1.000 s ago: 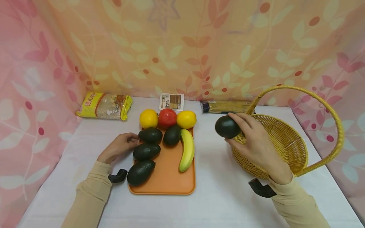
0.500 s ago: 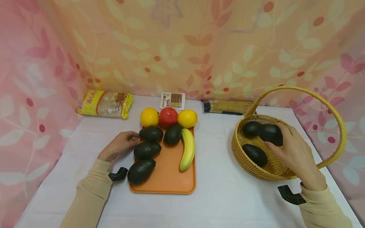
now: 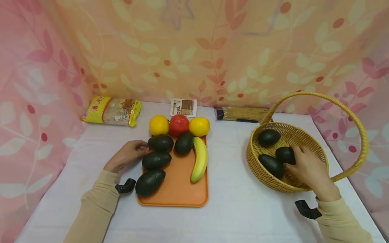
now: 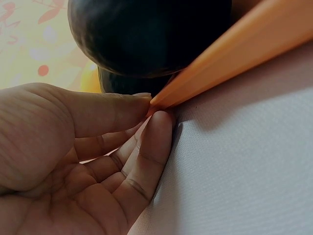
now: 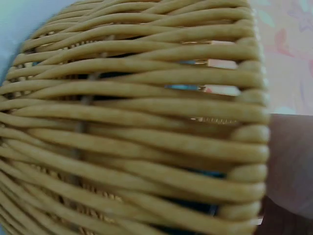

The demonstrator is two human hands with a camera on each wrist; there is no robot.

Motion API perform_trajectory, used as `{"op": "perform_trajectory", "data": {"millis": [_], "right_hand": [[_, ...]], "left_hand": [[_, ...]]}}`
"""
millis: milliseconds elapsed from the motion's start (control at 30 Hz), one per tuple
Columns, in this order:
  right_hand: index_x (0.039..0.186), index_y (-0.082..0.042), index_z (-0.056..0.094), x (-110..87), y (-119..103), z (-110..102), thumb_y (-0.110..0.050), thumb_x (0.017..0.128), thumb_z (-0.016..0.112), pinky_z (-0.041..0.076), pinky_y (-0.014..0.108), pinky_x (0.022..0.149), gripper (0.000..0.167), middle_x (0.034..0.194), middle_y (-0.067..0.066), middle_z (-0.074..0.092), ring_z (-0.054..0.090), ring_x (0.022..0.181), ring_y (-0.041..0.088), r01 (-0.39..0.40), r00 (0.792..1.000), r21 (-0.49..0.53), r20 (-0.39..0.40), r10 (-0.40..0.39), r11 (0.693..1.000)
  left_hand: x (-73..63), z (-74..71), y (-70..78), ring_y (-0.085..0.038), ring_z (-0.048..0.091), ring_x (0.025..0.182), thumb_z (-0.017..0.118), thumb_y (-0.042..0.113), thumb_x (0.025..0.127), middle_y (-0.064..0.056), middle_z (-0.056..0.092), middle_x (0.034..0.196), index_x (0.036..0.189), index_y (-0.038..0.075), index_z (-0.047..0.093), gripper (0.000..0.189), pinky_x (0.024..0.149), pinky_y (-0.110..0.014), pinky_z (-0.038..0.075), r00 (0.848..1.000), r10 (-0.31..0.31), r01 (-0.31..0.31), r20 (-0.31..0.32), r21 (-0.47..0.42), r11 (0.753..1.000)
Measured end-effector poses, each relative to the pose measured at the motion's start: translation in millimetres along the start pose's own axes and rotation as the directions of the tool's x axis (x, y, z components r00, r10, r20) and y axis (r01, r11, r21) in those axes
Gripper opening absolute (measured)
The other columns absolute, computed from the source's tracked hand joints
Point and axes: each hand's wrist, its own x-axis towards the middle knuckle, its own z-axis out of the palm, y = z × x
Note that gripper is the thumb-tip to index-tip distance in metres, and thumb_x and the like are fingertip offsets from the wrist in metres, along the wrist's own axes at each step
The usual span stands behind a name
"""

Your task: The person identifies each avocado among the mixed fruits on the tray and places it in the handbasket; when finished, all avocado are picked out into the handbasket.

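Observation:
In the head view, my right hand (image 3: 309, 169) reaches into the yellow wicker basket (image 3: 256, 173) and holds a dark avocado (image 3: 285, 155) low among two others there. The basket's woven side (image 5: 132, 127) fills most of the right wrist view and hides that hand's fingers. At the left, the thumb and a finger of my left hand (image 4: 93, 142) pinch the rim of the orange tray (image 4: 234, 58). On the tray (image 3: 179, 185) lie several more avocados (image 3: 151, 183), a banana (image 3: 199, 160), a red fruit (image 3: 179, 125) and two yellow fruits (image 3: 199, 127).
A yellow bag of dry food (image 3: 111, 111) lies at the back left. A small flat packet (image 3: 183, 108) is behind the tray, and a long pack of noodles (image 3: 241, 114) lies behind the basket. The basket's tall handle (image 3: 360, 131) arches up at the right.
My right hand has carried the avocado from over the basket's left rim to the right and lowered it inside. The left hand stays at the tray's edge.

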Motion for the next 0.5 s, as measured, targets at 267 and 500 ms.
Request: {"op": "perform_trajectory", "data": {"millis": [267, 500], "right_hand": [[0.121, 0.009, 0.049, -2.9, 3.2, 4.2, -0.020, 0.071, 0.083, 0.048, 0.063, 0.065, 0.067, 0.103, 0.037, 0.055, 0.057, 0.085, 0.053, -0.013, 0.999, -0.031, 0.033, 0.014, 0.999], [0.118, 0.007, 0.051, -3.1, 5.3, 7.5, -0.021, 0.071, 0.083, 0.048, 0.058, 0.058, 0.064, 0.101, 0.035, 0.057, 0.060, 0.077, 0.049, -0.014, 0.997, -0.061, 0.074, 0.019, 0.998]], "left_hand": [[-0.7, -0.2, 0.4, -0.024, 0.056, 0.098, 0.059, 0.012, 0.093, -0.016, 0.065, 0.106, 0.128, -0.006, 0.055, 0.039, 0.090, -0.035, 0.045, 1.000, 0.005, -0.005, 0.003, -0.007, 1.000], [0.5, 1.3, -2.7, -0.024, 0.059, 0.099, 0.058, 0.009, 0.092, -0.019, 0.066, 0.110, 0.127, -0.009, 0.054, 0.039, 0.091, -0.036, 0.046, 1.000, 0.025, -0.025, -0.011, -0.016, 1.000]]}}
